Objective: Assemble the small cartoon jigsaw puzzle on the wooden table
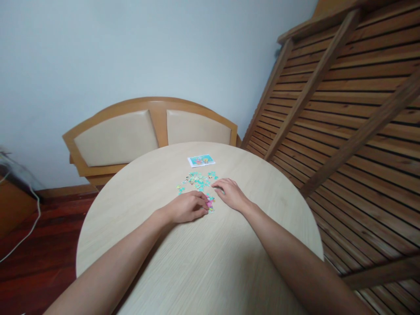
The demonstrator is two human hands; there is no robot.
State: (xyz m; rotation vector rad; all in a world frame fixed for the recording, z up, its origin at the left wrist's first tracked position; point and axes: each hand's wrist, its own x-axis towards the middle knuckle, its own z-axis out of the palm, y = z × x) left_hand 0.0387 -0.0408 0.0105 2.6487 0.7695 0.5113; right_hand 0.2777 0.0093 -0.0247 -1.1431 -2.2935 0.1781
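Observation:
My left hand (188, 207) rests on the table, fingers bent and apart, their tips against the left edge of a small patch of jigsaw puzzle (211, 203) with pink in it. Part of that patch is hidden under the fingers. To its upper right, my right hand (230, 194) hovers low or lies lightly on the table; its thumb and forefinger are apart with nothing visible between them. Just beyond both hands lies a loose spread of small turquoise jigsaw pieces (197, 179). Farther back is a picture card (201, 160) with a turquoise ground and small cartoon figures.
Everything lies on a round pale wooden table (262, 183). Behind it stands a padded wooden headboard (157, 118) against the wall. A slatted wooden frame (328, 131) leans along the right side. A white cable (38, 205) hangs at the left over the dark red floor.

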